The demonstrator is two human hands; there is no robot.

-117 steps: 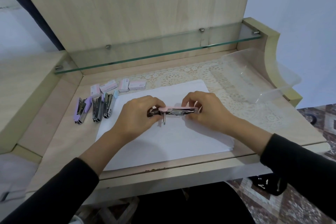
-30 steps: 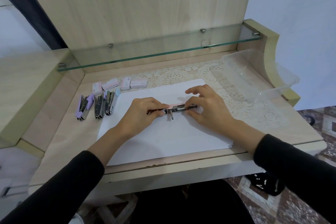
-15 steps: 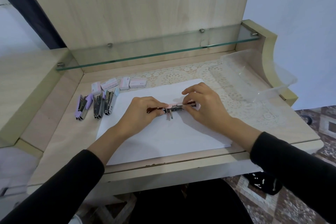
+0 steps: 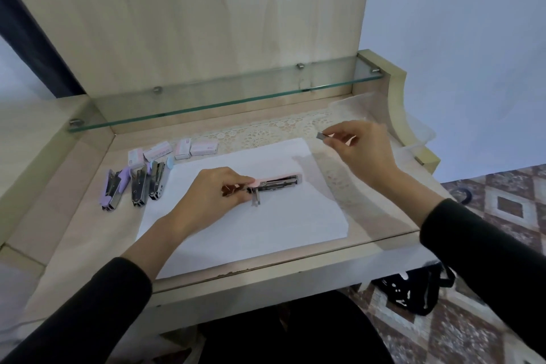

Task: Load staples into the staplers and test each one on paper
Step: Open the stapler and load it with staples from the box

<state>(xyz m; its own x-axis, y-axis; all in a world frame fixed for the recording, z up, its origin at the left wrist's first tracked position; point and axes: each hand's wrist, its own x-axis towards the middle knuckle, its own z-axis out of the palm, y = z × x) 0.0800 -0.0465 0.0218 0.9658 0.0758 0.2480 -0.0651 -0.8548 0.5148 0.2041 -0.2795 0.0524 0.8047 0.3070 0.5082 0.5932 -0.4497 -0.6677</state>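
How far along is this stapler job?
Early, it seems. Done: nothing I can confirm; the paper shows no staple marks. In hand: the left hand holds the pink stapler on the paper, while the raised right hand pinches a staple strip, not yet loaded. Left: loading and testing it, then the three other staplers beside the paper; whether those are filled, I cannot tell.

A pale wooden desk [image 4: 74, 216] is carrying a white sheet of paper [image 4: 266, 233] at mid-frame. Three staplers [image 4: 139, 188] are lying side by side to its left, and four staple boxes [image 4: 181, 149] are sitting in a row just above them. A lace mat [image 4: 266, 133] is running along the paper's upper edge, and a clear tray [image 4: 416, 139] is standing at the right.
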